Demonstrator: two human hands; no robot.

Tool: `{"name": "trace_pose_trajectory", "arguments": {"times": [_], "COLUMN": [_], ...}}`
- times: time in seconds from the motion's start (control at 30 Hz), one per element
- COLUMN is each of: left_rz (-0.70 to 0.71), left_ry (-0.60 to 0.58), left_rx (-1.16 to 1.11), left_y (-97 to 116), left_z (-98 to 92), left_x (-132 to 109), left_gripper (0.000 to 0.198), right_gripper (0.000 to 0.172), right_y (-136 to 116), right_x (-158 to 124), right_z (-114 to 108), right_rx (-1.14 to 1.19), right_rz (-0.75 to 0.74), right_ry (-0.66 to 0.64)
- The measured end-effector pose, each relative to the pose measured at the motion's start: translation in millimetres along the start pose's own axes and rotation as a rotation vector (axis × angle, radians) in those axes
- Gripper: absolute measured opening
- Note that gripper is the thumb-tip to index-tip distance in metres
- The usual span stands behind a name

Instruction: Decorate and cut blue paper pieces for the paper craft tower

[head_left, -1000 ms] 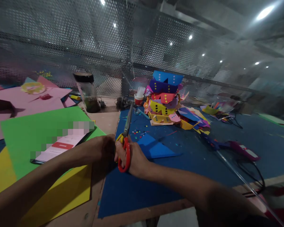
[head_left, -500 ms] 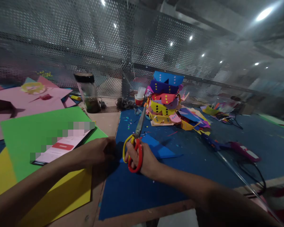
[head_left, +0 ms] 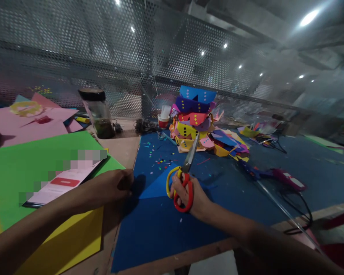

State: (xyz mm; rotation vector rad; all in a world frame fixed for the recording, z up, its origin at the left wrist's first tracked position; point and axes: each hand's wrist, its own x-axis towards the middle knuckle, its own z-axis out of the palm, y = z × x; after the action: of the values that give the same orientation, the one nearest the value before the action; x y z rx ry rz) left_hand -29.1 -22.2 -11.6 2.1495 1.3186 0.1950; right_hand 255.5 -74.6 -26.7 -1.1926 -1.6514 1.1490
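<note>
My right hand (head_left: 187, 191) grips a pair of scissors (head_left: 190, 156) with one yellow and one red handle. The blades look closed and point up and away, above the blue table mat. Under and beside that hand lies a blue paper piece (head_left: 160, 185), pointed at its left end. My left hand (head_left: 117, 185) hovers just left of this point, fingers curled and thumb apart from them, with nothing visible in between. Behind my left forearm, a phone (head_left: 65, 181) rests on a green sheet (head_left: 5, 160).
Folded paper shapes (head_left: 197, 95) are stacked at the back, beside paper scraps (head_left: 232, 141). A glue gun (head_left: 286, 177) with its cable lies right. A lidded jar (head_left: 100, 118) and paper cup (head_left: 163, 121) stand behind. Yellow paper (head_left: 74, 240) lies front left; tiny scraps dot the mat.
My right hand has moved right with the scissors, uncovering more of the blue paper piece. My left hand has shifted slightly left, and the two hands are farther apart. The view has turned slightly.
</note>
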Motion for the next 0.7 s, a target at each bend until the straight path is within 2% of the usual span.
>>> {"name": "trace_pose_trajectory", "arguments": {"times": [0.3, 0.53, 0.7], "left_rz": [-0.02, 0.004, -0.003], "left_ry": [0.06, 0.005, 0.008], "left_rx": [0.003, 0.04, 0.03], "left_y": [-4, -5, -7], "left_z": [1.4, -0.4, 1.0], "left_x": [0, 3, 4], "left_gripper": [0.012, 0.018, 0.02], "right_gripper": [0.047, 0.053, 0.053], "right_y": [9, 12, 13], "right_x": [-15, -26, -32], "right_z": [-30, -54, -68], "right_rx": [-0.039, -0.084, -0.099], "right_rz": [0.036, 0.051, 0.065], "right_ry": [0.112, 0.189, 0.232]}}
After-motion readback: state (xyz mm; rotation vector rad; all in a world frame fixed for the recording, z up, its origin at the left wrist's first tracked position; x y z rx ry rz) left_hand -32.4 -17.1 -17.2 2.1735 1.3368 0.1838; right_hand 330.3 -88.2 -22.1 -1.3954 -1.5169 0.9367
